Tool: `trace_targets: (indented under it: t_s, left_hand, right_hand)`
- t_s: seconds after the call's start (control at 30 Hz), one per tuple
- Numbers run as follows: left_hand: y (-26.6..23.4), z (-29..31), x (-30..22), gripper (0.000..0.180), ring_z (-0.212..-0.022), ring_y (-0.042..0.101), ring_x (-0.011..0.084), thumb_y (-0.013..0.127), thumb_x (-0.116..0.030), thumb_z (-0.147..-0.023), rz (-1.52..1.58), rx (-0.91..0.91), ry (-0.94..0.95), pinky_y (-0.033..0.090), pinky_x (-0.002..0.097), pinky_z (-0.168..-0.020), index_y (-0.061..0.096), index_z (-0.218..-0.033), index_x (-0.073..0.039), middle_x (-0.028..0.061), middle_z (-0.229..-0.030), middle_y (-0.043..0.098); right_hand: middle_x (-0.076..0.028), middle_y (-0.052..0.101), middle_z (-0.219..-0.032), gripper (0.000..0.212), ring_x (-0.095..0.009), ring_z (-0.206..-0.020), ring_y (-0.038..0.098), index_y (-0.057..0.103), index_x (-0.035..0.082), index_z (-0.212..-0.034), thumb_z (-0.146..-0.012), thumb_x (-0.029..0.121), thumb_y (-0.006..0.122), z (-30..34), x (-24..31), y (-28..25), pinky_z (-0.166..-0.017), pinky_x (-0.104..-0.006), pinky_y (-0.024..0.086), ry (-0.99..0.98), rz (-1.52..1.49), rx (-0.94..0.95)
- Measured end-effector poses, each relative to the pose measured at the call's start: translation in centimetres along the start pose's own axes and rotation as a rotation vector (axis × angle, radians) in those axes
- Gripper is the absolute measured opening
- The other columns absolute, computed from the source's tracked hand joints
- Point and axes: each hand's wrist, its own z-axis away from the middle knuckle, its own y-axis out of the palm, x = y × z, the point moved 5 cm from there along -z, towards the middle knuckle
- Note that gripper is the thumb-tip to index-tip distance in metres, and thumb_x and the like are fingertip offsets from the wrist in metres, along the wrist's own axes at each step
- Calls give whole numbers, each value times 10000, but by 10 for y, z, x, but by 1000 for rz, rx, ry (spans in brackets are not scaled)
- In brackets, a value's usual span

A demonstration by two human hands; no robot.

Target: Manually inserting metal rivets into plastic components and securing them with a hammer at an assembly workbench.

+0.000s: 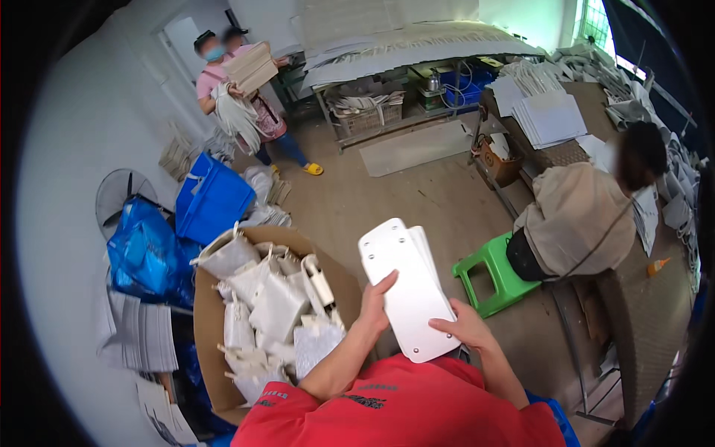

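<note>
A small stack of long white panels (408,287) with rounded corners and small metal studs near the ends is held in front of me. My left hand (377,302) grips its left edge, thumb lying on the top panel. At the lower right edge my right hand (467,328) is closed round the stack, its thumb also on top. The panels are slightly fanned at the upper right. My fingers beneath the stack are hidden.
At my left stands a cardboard box (205,335) full of white bags. Beyond it are a blue crate (212,197) and a blue plastic bag (141,242). A green stool (495,276) holds a seated co-worker (581,216) at a worktable. Another person (246,97) carries a stack far left.
</note>
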Motion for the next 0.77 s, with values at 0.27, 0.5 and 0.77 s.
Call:
trace_targets:
  t_s: [0.27,0.5,0.77]
  left_hand:
    - [117,-277,-73,458,-1116,662,271,675,-265,-988,-111,23,-195,536,419,-992,566,-1355,-14,122,-1252,669]
    - [117,-436,-127,346,-1014,681,201,671,-281,-995,-221,-85,-174,557,356,-875,607,-1262,-71,66,-1162,696]
    - [78,-576,-155,312,-1026,680,192,681,-295,-987,-221,-325,-231,555,401,-884,610,-1239,-124,43,-1154,694]
  right_hand:
    - [-113,680,-1187,507,-171,-1059,644,559,-39,-1324,-892,130,765,-233,113,-136,-912,-310,507,-123,-422,-70]
    - [-120,683,-1163,503,-174,-1064,645,561,-59,-1300,-895,169,753,-379,216,-244,-906,-304,508,-59,-448,-76]
    - [-123,692,-1149,499,-218,-1069,673,563,-53,-1306,-905,191,732,-494,225,-349,-976,-361,518,39,-537,-207]
